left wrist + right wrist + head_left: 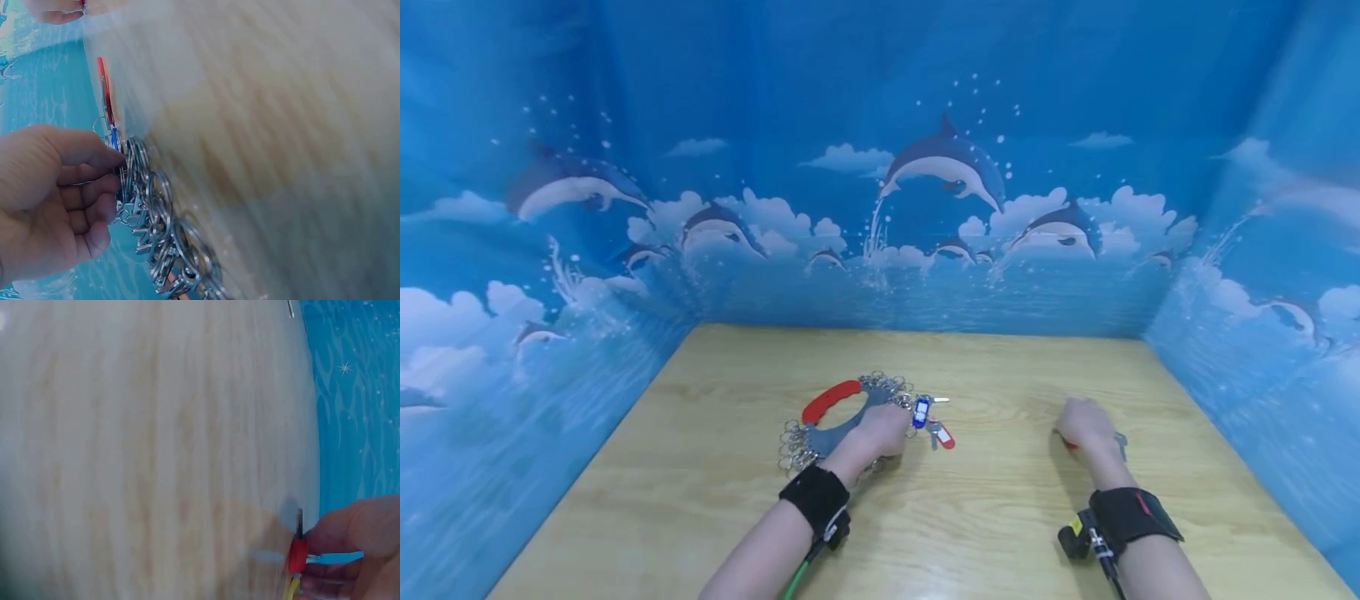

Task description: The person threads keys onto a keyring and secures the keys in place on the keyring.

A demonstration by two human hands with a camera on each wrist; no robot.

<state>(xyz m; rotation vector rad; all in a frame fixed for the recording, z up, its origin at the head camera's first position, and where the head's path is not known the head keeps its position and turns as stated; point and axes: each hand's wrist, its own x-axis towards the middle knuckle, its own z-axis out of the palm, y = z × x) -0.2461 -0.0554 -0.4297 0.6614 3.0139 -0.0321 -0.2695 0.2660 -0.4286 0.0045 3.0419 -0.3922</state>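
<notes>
A large key holder has a red curved handle (830,401) and a grey plate (829,438) fringed with small metal rings. My left hand (883,429) is over its right edge. In the left wrist view, the thumb and index finger pinch one of the metal rings (129,167). Beside that hand lie a blue key tag (921,412) and a red key tag (945,437) with keys. At the right, my right hand (1086,425) holds a red key tag (298,555) by the tabletop, a dark key tip (299,520) sticking out. Something yellow (292,587) shows below it.
A wood-grain table (1000,517) lies under everything. Blue dolphin-printed curtains (775,167) enclose it at the back and both sides. Beside my right hand a grey key (1122,443) is partly visible. Each wrist wears a black strap (1135,521) with a small camera and cable.
</notes>
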